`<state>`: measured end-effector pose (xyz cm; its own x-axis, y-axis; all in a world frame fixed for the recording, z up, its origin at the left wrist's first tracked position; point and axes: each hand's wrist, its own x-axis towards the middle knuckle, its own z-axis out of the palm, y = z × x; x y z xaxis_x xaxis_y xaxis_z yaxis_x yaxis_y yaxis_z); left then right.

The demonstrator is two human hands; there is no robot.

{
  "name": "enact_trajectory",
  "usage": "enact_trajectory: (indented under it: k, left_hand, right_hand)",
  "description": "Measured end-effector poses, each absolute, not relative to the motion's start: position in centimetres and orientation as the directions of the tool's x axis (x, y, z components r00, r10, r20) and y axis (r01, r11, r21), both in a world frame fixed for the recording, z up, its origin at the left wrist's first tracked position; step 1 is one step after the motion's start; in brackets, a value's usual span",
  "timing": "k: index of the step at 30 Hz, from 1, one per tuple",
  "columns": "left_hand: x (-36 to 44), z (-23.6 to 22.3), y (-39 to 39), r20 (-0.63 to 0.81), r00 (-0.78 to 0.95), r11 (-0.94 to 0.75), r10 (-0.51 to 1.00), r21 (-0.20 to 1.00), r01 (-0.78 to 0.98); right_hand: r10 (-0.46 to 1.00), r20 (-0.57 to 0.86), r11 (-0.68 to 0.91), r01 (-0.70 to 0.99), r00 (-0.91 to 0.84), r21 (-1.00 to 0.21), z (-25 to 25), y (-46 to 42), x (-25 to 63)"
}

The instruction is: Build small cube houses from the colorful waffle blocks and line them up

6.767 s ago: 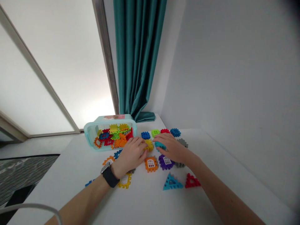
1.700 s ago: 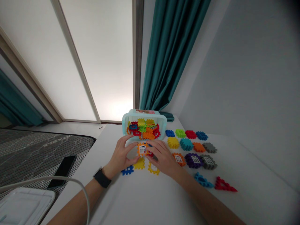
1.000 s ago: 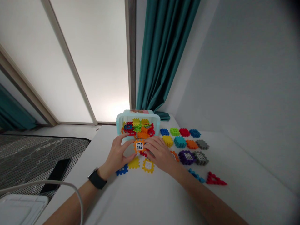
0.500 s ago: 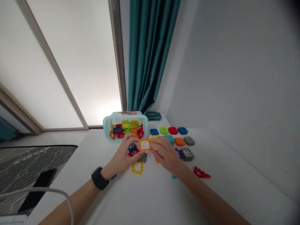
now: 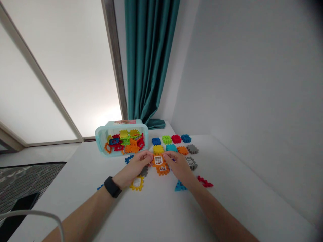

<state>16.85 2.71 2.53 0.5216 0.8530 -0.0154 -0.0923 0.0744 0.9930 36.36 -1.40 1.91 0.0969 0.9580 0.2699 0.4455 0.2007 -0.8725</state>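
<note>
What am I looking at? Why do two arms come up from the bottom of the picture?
A person is wearing a camera on their head, so you see what they see when they look down. That's why their own arms come in from the bottom. All the pictures come from that one camera.

On the white table lie lots of colorful toy pieces, and a pale blue box holds many more. The left hand, with a black watch, and the right hand are holding an orange piece between them. It has a little white window on it.
</note>
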Motion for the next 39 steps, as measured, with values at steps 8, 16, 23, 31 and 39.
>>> enact_trajectory:
  k: [8, 16, 23, 31, 39]
  left_hand:
    - [16.9, 2.4, 2.8, -0.069, 0.57, 0.222, 0.819, 0.954, -0.203]
    - [16.8, 2.4, 2.9, -0.1, 0.591, 0.28, 0.801, 0.934, -0.22]
    - [16.5, 2.2, 2.9, -0.133, 0.595, 0.3, 0.793, 0.934, -0.192]
    - [16.2, 2.0, 2.9, -0.161, 0.611, 0.299, 0.775, 0.945, -0.13]
    - [16.6, 1.3, 3.1, -0.07, 0.579, 0.201, 0.813, 0.966, -0.165]
  right_hand:
    - [0.982, 0.149, 0.115, 0.259, 0.115, -0.959, 1.7, -1.5, 36.1]
    - [0.99, 0.085, 0.064, 0.179, 0.111, -0.982, 1.8, -1.6, 36.1]
    - [0.989, 0.076, 0.055, 0.159, 0.127, -0.986, 1.4, -1.5, 35.9]
    - [0.989, 0.084, 0.062, 0.172, 0.124, -0.983, 1.4, -1.5, 35.8]
    - [0.994, 0.047, 0.031, 0.165, 0.097, -0.986, 1.7, -1.7, 35.9]
